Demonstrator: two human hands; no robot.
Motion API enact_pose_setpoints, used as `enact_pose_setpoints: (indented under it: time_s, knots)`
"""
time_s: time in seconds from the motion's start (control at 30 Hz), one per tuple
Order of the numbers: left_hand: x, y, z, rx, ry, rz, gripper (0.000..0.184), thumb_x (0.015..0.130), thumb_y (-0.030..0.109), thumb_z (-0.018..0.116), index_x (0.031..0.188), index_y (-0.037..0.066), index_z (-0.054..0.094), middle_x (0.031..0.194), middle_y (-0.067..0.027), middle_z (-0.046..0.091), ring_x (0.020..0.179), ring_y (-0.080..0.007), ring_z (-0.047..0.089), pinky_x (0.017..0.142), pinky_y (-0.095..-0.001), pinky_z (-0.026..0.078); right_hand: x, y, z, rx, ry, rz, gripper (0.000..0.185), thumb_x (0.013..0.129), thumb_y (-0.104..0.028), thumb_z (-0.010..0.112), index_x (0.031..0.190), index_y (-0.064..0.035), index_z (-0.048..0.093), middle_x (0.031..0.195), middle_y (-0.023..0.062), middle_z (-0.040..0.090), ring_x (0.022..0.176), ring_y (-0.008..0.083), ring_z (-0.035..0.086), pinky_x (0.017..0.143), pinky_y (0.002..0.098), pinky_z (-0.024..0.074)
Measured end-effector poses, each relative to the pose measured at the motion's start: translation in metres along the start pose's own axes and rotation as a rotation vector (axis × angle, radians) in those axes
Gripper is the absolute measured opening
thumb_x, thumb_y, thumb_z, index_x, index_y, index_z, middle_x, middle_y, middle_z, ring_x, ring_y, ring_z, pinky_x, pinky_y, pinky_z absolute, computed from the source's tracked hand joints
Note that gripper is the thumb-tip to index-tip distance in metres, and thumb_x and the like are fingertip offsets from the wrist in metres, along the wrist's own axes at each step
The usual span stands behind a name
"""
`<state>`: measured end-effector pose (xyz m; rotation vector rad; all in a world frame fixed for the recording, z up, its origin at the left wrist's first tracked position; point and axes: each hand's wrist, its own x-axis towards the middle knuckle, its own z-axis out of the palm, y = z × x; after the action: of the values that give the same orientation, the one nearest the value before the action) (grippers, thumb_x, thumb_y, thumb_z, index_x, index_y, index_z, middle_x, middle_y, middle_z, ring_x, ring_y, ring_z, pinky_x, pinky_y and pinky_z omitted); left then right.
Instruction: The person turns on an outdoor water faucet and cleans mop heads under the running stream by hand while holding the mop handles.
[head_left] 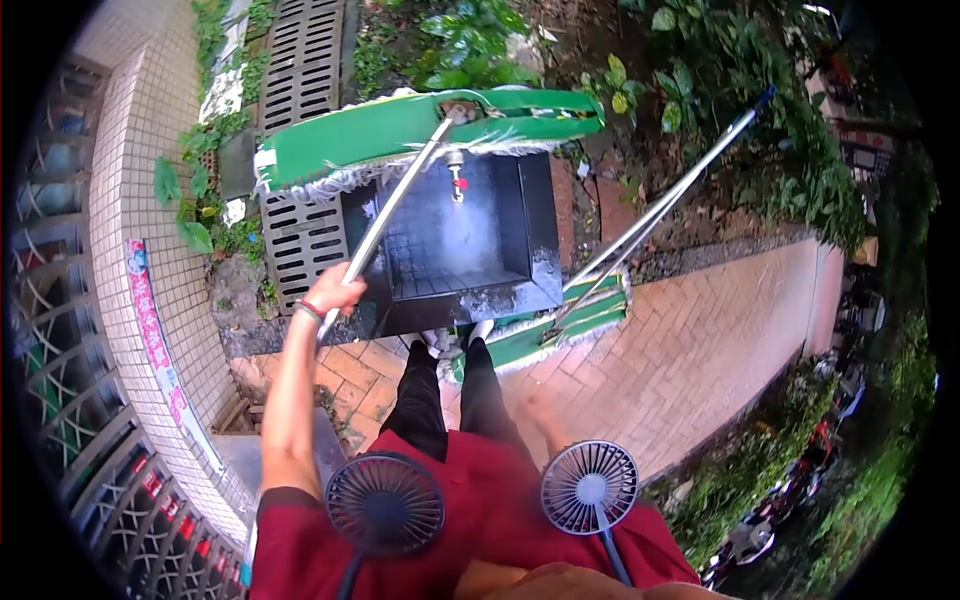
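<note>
My left hand (pixel 335 291) is wrapped round the metal pole (pixel 385 215) of a wide flat mop. The mop's green head (pixel 350 137), with a whitish fringe, lies across the far side of a dark square sink (pixel 540 285). Over the basin is a tap with a red handle (pixel 461 184). My right hand (pixel 540 408) hangs low by my right leg, blurred, so its fingers cannot be made out. Nearest to it is a second green mop head (pixel 600 312) on the paving, its poles leaning to the upper right.
A tiled wall (pixel 150 230) and metal grilles run along the left. A slotted drain cover (pixel 300 70) lies beside the sink. Plants (pixel 470 50) grow beyond it. Brick paving (pixel 700 340) stretches right. Two small fans (pixel 590 487) hang at my chest.
</note>
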<state>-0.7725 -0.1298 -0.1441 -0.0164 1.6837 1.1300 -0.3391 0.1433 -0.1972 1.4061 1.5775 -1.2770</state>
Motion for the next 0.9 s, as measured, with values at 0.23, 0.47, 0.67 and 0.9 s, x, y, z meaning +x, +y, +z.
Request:
enact_pose_setpoints:
  time_s: [0.23,0.47,0.67,0.9]
  knots:
    - [0.085,-0.101,-0.13,1.083,0.707,0.315,0.013,0.07,0.009,0.052,0.083,0.008,0.052,0.077,-0.017,0.057,0.073,-0.0371,0.057,0.062,-0.0465,0.045,0.043,0.035,-0.011,0.49,-0.05,0.037,0.019,0.088,-0.015,0.05,0.098,-0.0006,0.057,0.083,0.0088,0.062,0.068,0.0137,0.058,0.055,0.0252,0.0479]
    - [0.07,-0.055,-0.093,1.194,0.998,0.154,0.063,0.072,0.015,0.06,0.129,0.009,0.035,0.127,-0.0178,0.042,0.111,-0.033,0.046,0.089,-0.0411,0.042,0.038,0.06,-0.035,0.615,-0.059,0.174,0.019,0.088,-0.011,0.047,0.101,0.0007,0.054,0.085,0.0105,0.063,0.068,0.0155,0.06,0.057,0.0264,0.0503]
    - [0.021,-0.116,0.031,0.998,0.627,0.475,0.047,0.066,0.002,0.053,0.112,0.002,0.048,0.112,-0.0186,0.051,0.106,-0.0338,0.047,0.093,-0.0377,0.038,0.036,0.082,-0.071,0.712,0.036,0.204,0.017,0.088,-0.012,0.048,0.099,-0.0013,0.055,0.081,0.0082,0.062,0.066,0.0149,0.061,0.054,0.0257,0.0513]
    - [-0.031,-0.193,0.121,0.803,0.145,0.18,0.024,0.072,0.009,0.053,0.095,0.009,0.058,0.079,-0.0158,0.061,0.073,-0.0322,0.059,0.067,-0.0396,0.047,-0.022,0.176,-0.043,0.72,0.286,0.459,0.018,0.084,-0.012,0.05,0.101,-0.0048,0.052,0.079,0.0069,0.06,0.057,0.0163,0.059,0.045,0.0277,0.0499]
